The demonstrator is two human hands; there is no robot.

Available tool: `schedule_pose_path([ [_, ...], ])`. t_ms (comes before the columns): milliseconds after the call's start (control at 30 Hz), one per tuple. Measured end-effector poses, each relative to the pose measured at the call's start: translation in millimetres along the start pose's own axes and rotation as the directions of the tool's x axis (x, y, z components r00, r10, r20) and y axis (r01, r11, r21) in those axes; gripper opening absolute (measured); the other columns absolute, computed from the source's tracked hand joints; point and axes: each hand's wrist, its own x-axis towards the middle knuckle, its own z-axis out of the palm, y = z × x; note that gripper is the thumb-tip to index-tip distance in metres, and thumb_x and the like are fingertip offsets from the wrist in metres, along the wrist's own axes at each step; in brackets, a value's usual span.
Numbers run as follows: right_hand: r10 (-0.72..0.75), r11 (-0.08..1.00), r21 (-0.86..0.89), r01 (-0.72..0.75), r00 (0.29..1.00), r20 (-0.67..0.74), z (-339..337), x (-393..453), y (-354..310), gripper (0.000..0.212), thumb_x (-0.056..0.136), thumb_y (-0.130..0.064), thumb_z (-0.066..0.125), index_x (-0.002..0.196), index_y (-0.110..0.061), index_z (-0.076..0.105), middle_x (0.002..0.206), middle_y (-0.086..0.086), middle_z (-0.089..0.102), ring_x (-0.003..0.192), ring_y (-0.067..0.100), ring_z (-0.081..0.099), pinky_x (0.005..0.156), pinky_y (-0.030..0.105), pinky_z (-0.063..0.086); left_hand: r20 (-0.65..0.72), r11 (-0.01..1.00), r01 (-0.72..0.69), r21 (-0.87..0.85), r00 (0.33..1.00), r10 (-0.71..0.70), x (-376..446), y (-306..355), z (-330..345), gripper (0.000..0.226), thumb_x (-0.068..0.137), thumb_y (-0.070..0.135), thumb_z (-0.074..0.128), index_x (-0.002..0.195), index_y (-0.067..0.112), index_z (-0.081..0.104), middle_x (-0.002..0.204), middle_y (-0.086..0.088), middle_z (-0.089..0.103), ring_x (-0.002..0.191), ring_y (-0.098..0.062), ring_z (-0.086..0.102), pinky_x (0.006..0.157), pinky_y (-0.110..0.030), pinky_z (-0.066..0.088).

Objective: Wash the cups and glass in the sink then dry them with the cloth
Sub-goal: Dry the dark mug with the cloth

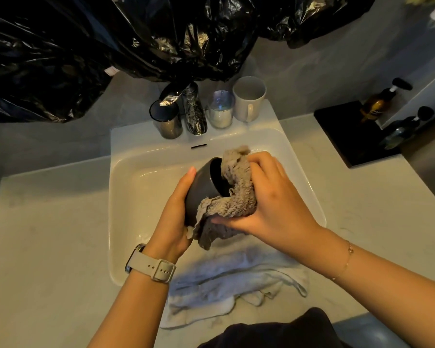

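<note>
Grey cloth (236,194), clamped in the right hand (269,197), wipes inside the tilted dark cup (201,189) that the left hand (176,212) clasps steady over the sink (136,172).

You've got 3 cups: dark cup (204,189), metal-look cup (166,120), white mug (249,99). 1 glass (221,109). 2 cloths: grey cloth (236,194), white towel (226,280). 2 pump bottles: amber bottle (379,102), dark bottle (402,129).

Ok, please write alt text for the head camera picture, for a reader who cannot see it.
Over a white sink, the left hand holds a dark cup while the right hand presses a grey cloth into its mouth. A white mug stands behind the basin.
</note>
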Motion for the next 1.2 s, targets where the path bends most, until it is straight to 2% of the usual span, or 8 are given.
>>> schedule_pose_path([
  [133, 0.261, 0.825, 0.496, -0.272, 0.961, 0.092, -2, -1, -7, 0.079, 0.055, -0.042, 0.090, 0.115, -0.022, 0.042, 0.109, -0.015, 0.059, 0.103, -0.001, 0.058, 0.082, 0.008, 0.044, 0.003, 0.998, 0.057, -0.038, 0.998, -0.057, -2, -2, 3, 0.048, 0.090, 0.046, 0.051, 0.115, 0.012, 0.074, 0.119, -0.016, 0.071, 0.108, -0.028, 0.069, 0.093, -0.040, 0.052],
  [267, 0.401, 0.448, 0.772, -0.451, 0.873, 0.276, -6, 4, 5, 0.084, 0.047, -0.033, 0.090, 0.120, -0.021, 0.051, 0.112, -0.006, 0.068, 0.103, 0.007, 0.066, 0.097, 0.035, 0.052, 0.071, 0.994, 0.097, -0.041, 0.993, -0.094, -7, -5, 6, 0.052, 0.091, 0.046, 0.045, 0.119, 0.011, 0.071, 0.122, -0.018, 0.069, 0.111, -0.030, 0.068, 0.087, -0.037, 0.059],
  [533, 0.016, 0.916, 0.380, -0.130, 0.957, 0.289, -6, -7, 10, 0.073, 0.068, -0.034, 0.086, 0.128, -0.025, 0.046, 0.119, -0.007, 0.057, 0.109, -0.001, 0.053, 0.090, 0.005, 0.040, -0.030, 0.996, 0.084, -0.003, 0.996, -0.084, -5, -9, 8, 0.047, 0.086, 0.045, 0.058, 0.109, 0.007, 0.074, 0.110, -0.018, 0.073, 0.092, -0.026, 0.072, 0.091, -0.040, 0.053],
  [800, -0.220, 0.954, 0.296, 0.056, 0.800, 0.559, 0, -4, 9, 0.044, 0.085, -0.034, 0.071, 0.125, -0.021, 0.057, 0.121, -0.006, 0.064, 0.107, 0.009, 0.061, 0.089, 0.028, 0.050, -0.075, 0.986, 0.082, 0.147, 0.995, -0.072, -13, -8, 5, 0.072, 0.068, 0.050, 0.077, 0.125, 0.007, 0.067, 0.119, -0.022, 0.069, 0.116, -0.038, 0.064, 0.106, -0.051, 0.047],
  [1000, -0.139, 0.954, 0.299, -0.028, 0.842, 0.522, 11, 2, -4, 0.022, 0.085, -0.032, 0.073, 0.095, -0.013, 0.068, 0.089, 0.004, 0.071, 0.083, 0.016, 0.065, 0.071, 0.032, 0.050, -0.073, 0.997, 0.063, 0.045, 0.996, -0.059, -16, -12, 7, 0.064, 0.079, 0.054, 0.059, 0.116, 0.004, 0.070, 0.111, -0.020, 0.073, 0.105, -0.031, 0.070, 0.095, -0.041, 0.055],
  [1067, -0.004, 0.815, 0.480, -0.325, 0.825, 0.566, 14, 3, -9, 0.013, 0.084, -0.024, 0.074, 0.095, -0.020, 0.068, 0.091, 0.001, 0.071, 0.089, 0.015, 0.066, 0.082, 0.032, 0.054, -0.172, 0.993, -0.049, 0.107, 0.983, 0.068, -14, -20, 5, 0.058, 0.085, 0.058, 0.060, 0.108, 0.006, 0.071, 0.105, -0.017, 0.075, 0.099, -0.027, 0.072, 0.091, -0.039, 0.058],
  [1133, 0.120, 0.459, 0.663, -0.592, 0.780, 0.614, 18, 1, -12, 0.027, 0.084, -0.008, 0.072, 0.109, -0.013, 0.066, 0.104, 0.006, 0.071, 0.099, 0.017, 0.067, 0.091, 0.030, 0.054, -0.187, 0.919, -0.202, 0.340, 0.943, 0.276, -9, -24, -1, 0.051, 0.090, 0.055, 0.060, 0.104, 0.007, 0.069, 0.101, -0.014, 0.072, 0.096, -0.023, 0.069, 0.088, -0.039, 0.056],
  [1200, 0.162, 0.341, 0.701, -0.626, 0.774, 0.612, 24, -5, -10, 0.031, 0.083, -0.003, 0.071, 0.113, -0.009, 0.066, 0.105, 0.007, 0.071, 0.099, 0.018, 0.067, 0.092, 0.030, 0.054, -0.160, 0.846, -0.251, 0.471, 0.919, 0.361, -6, -19, -3, 0.048, 0.090, 0.051, 0.061, 0.103, 0.005, 0.068, 0.097, -0.012, 0.071, 0.093, -0.021, 0.067, 0.084, -0.034, 0.055],
])
